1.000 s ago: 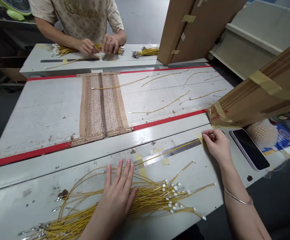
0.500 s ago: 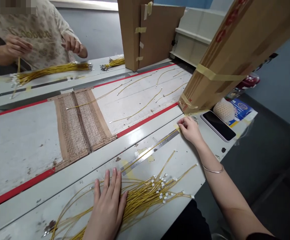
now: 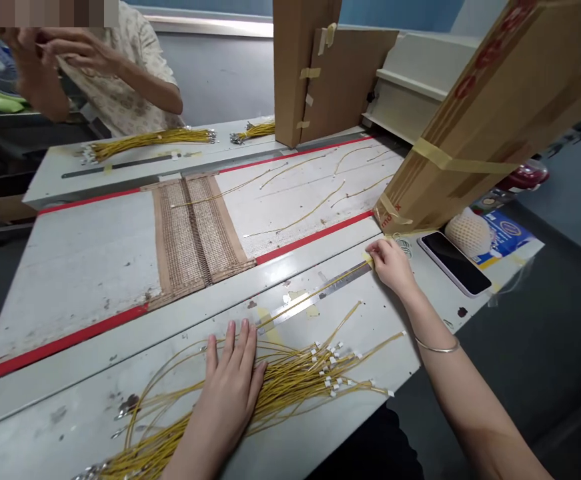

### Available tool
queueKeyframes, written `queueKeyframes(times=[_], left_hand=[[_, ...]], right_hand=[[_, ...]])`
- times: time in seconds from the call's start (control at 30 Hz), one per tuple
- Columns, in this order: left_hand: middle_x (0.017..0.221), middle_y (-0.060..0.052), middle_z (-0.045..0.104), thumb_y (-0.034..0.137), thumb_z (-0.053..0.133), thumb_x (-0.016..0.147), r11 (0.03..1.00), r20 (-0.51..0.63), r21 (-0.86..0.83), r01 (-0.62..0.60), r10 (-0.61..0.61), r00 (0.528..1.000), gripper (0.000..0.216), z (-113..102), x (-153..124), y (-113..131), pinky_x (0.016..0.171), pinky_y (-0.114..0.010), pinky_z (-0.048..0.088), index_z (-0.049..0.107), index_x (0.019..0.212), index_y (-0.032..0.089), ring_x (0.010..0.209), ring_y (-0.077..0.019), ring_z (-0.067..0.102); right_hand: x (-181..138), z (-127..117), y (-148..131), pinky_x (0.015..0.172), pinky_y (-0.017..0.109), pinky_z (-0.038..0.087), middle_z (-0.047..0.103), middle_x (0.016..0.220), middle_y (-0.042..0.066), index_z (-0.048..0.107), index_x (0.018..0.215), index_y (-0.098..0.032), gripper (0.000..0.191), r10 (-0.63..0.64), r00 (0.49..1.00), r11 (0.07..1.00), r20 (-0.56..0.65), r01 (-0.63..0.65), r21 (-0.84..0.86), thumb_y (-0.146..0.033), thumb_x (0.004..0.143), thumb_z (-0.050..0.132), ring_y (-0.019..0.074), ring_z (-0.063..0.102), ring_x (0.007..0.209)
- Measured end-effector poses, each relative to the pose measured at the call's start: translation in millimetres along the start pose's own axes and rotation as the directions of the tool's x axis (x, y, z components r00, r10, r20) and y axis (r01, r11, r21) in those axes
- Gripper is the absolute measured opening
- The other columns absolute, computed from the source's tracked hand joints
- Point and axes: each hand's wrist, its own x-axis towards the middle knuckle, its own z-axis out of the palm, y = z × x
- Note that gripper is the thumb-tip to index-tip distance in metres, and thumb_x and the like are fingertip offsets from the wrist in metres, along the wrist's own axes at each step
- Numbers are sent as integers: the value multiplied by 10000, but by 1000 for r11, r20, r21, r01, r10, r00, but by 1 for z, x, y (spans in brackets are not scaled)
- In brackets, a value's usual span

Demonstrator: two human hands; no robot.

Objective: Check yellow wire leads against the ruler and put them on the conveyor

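Note:
My left hand (image 3: 235,383) lies flat with outstretched fingers over a bundle of yellow wires (image 3: 290,381). Its fingertips rest by the near end of a metal ruler (image 3: 300,306) on the bench. Along that ruler runs one straight yellow wire (image 3: 315,294). At the ruler's far end, my right hand (image 3: 390,263) pinches the wire between thumb and fingers, beside a bit of yellow tape. White connectors (image 3: 331,360) tip the bundle's right end. Whether the left fingertips press on the single wire's end is hard to make out.
A conveyor belt with red edges (image 3: 315,235) carries several loose wires past a brown mesh joint (image 3: 183,233). Tall cardboard (image 3: 445,153) leans near my right hand, with a phone (image 3: 455,263) beyond. Across the belt sits a co-worker (image 3: 135,73) behind more wire bundles (image 3: 150,141).
The view has swung left, so things appear farther right. Both my hands keep their places on wire and bundle. The co-worker's hands have risen from the bundle, and a fan has come into view.

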Motion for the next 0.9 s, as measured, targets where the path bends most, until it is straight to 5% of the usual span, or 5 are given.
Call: queueKeyframes(times=[0.3, 0.4, 0.53, 0.67, 0.9], left_hand=[[1493, -174, 478, 316, 307, 1032, 990, 103, 61, 129, -134, 986, 497, -6, 5, 18, 1137, -618, 303, 507, 1418, 75, 1419, -365, 390], [1505, -172, 459, 331, 306, 1036, 988, 152, 36, 147, -151, 977, 503, -11, 7, 20, 1123, -627, 325, 499, 1426, 78, 1420, -373, 385], [1506, -169, 456, 329, 284, 1045, 989, 172, 28, 144, -147, 974, 510, -17, 9, 20, 1104, -635, 351, 493, 1427, 62, 1409, -388, 397], [1484, -173, 483, 361, 282, 1051, 989, 159, 37, 141, -145, 977, 525, -19, 11, 21, 1093, -635, 365, 507, 1410, 51, 1390, -390, 425], [1487, -163, 482, 391, 294, 1048, 984, 131, 26, 178, -180, 975, 535, -18, 11, 25, 1097, -630, 351, 512, 1409, 62, 1392, -384, 423]], right_hand=[[-4, -4, -16, 633, 355, 389, 554, 960, 116, 623, 883, -189, 162, -66, 998, 983, 23, 69, -170, -259, 873, 477, 206, 502, 697], [-10, 3, -49, 686, 378, 439, 564, 908, 92, 620, 840, -203, 140, -234, 969, 972, 73, 234, 11, -312, 874, 538, 209, 538, 714], [-33, 18, -125, 789, 397, 467, 619, 871, 77, 618, 842, -221, 148, -559, 771, 816, 304, 448, 365, -286, 940, 529, 234, 570, 873], [-48, 31, -178, 814, 396, 452, 632, 914, 64, 598, 871, -214, 91, -679, 582, 731, 448, 482, 483, -243, 947, 558, 226, 547, 915], [-48, 34, -184, 784, 379, 408, 612, 914, 61, 533, 869, -203, 109, -700, 504, 712, 506, 545, 442, -214, 974, 507, 224, 506, 895]])
